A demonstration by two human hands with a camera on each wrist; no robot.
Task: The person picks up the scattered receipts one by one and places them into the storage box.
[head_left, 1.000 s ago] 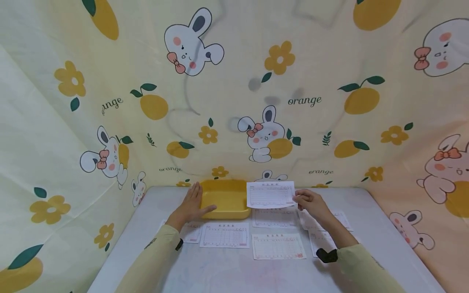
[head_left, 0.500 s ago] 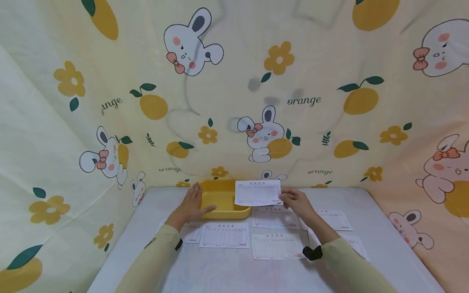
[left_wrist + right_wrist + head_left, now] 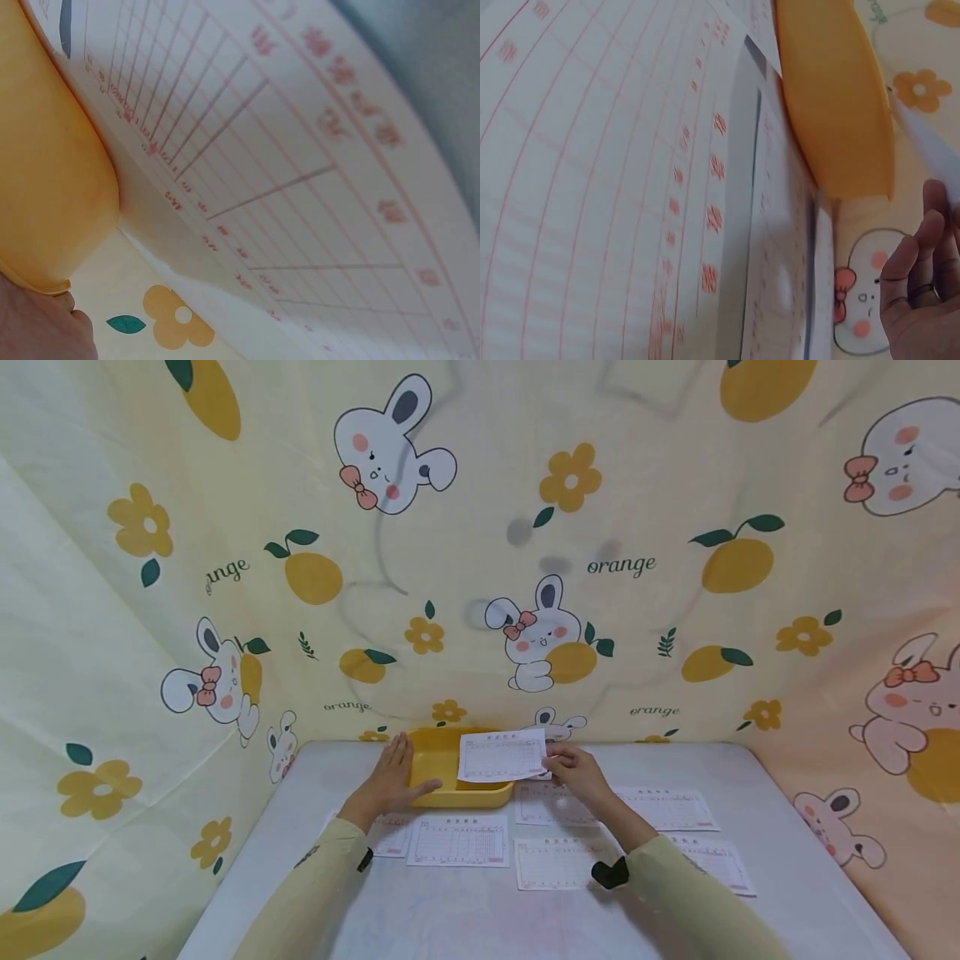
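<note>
In the head view, a yellow tray (image 3: 442,798) stands at the back of the table. The left hand (image 3: 388,783) rests against its left side with fingers straight and thumb along the front rim. The right hand (image 3: 581,774) pinches the right edge of a printed paper slip (image 3: 501,757), which is held over the right part of the tray. In the right wrist view the right hand's fingers (image 3: 922,262) are curled near the raised slip (image 3: 930,142), beside the tray wall (image 3: 836,97). The left wrist view shows part of the left hand (image 3: 45,322) at the tray (image 3: 56,165).
Printed slips lie on the white table (image 3: 450,918): one in front of the tray (image 3: 459,841), one to its right (image 3: 555,863), others farther right (image 3: 667,808) and one partly under the left arm (image 3: 392,837). A patterned cloth (image 3: 450,527) hangs behind and at both sides.
The right hand has moved left with the pinched slip, from beside the tray to over its right part, uncovering more of the slips on the right. The left hand has stayed at the tray.
</note>
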